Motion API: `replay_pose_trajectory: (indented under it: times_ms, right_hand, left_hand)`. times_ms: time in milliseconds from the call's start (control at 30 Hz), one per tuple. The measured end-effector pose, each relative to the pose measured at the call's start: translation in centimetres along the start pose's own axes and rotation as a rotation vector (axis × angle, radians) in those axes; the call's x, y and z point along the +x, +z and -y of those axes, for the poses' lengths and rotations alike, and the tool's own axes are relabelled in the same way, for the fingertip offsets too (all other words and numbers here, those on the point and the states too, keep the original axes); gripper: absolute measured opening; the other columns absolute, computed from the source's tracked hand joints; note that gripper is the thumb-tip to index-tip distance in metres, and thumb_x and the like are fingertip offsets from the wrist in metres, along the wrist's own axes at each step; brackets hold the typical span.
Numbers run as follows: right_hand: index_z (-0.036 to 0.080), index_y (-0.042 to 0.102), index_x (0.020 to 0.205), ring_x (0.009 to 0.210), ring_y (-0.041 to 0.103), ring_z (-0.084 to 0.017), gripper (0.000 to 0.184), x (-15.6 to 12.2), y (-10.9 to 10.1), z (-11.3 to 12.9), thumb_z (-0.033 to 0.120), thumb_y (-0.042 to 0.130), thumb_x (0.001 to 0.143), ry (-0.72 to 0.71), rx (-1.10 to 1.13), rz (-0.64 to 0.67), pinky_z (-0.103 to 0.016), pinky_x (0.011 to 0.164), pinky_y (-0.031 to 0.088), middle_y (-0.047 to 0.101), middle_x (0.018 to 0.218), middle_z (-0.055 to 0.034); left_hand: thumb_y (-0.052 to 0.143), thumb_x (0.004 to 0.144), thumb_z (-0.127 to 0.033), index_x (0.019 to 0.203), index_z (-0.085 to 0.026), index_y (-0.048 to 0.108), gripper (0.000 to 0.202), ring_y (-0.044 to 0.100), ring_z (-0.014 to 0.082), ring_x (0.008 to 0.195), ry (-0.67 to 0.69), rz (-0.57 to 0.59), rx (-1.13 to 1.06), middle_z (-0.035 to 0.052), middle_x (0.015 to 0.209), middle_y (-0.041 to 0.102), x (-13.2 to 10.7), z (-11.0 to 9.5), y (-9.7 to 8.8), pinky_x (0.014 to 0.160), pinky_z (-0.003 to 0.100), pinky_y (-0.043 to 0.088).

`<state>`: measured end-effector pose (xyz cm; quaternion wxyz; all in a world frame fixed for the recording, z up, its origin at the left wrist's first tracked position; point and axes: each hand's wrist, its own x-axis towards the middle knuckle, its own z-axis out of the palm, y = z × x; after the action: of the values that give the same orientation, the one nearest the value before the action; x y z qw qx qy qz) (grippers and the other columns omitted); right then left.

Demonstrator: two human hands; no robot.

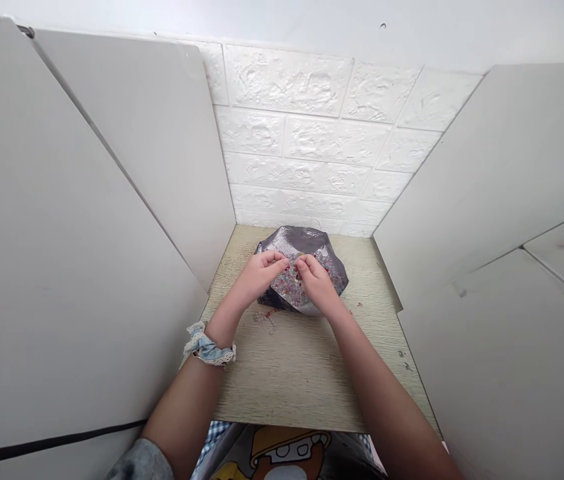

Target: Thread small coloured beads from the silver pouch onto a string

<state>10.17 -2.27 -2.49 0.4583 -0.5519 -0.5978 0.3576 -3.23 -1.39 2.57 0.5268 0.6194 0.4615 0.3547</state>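
Note:
A shiny silver-grey bag, its sides spread wide, lies at the back of the wooden table. Many small coloured beads, mostly pink and clear, fill its middle. Over the left part of the beads is my left hand, thumb and forefinger pinched together. Facing it, my right hand is also pinched, its fingertips a short gap from the left ones. Whatever sits between the fingertips is too small to make out. A light blue scrunchie with lace circles my left wrist.
Red and pale strands or beads lie on the wooden table before the bag. Small bits lie near its right edge. White panels stand left and right; a white brick-patterned wall closes the back.

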Motion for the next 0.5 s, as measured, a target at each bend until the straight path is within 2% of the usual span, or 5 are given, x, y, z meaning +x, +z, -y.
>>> replay_pose_trajectory:
  times_ms: [100,167,333,500]
  right_hand:
    - [0.019,0.048,0.074,0.060,0.045,-0.009,0.018,-0.06,-0.25,0.40,0.036,0.052,0.070,0.095,0.505,0.064,-0.024,0.062,0.040,0.049,0.071,0.0023]
    - [0.019,0.051,0.073,0.060,0.046,-0.008,0.020,-0.19,-0.25,0.57,0.034,0.060,0.064,0.154,0.681,0.080,-0.023,0.063,0.041,0.051,0.072,0.0025]
    - [0.020,0.055,0.071,0.059,0.049,-0.007,0.019,-0.49,-0.09,0.72,0.032,0.064,0.060,0.200,0.795,0.110,-0.023,0.064,0.043,0.053,0.068,0.0034]
    - [0.020,0.056,0.071,0.061,0.051,-0.007,0.018,-0.53,0.02,0.68,0.031,0.064,0.060,0.194,0.816,0.107,-0.023,0.066,0.044,0.054,0.068,0.0036]
  left_hand:
    - [0.050,0.068,-0.032,0.064,-0.015,0.051,0.018,0.025,0.0037,0.036,0.008,0.018,0.023,-0.0077,0.039,0.029,-0.02,-0.03,-0.03,0.038,0.018,0.023]
    - [0.052,0.067,-0.033,0.064,-0.014,0.053,0.019,0.026,0.0035,0.036,0.006,0.030,0.044,-0.0072,0.039,0.031,-0.03,-0.03,-0.05,0.038,0.018,0.023]
    - [0.052,0.067,-0.032,0.066,-0.012,0.057,0.021,0.029,0.0035,0.039,0.003,0.051,0.074,-0.0050,0.043,0.040,-0.02,0.04,-0.10,0.038,0.017,0.024]
    - [0.052,0.067,-0.033,0.066,-0.011,0.058,0.023,0.038,0.0051,0.047,0.039,0.062,0.074,-0.0007,0.057,0.052,0.13,0.38,-0.16,0.043,0.017,0.030]
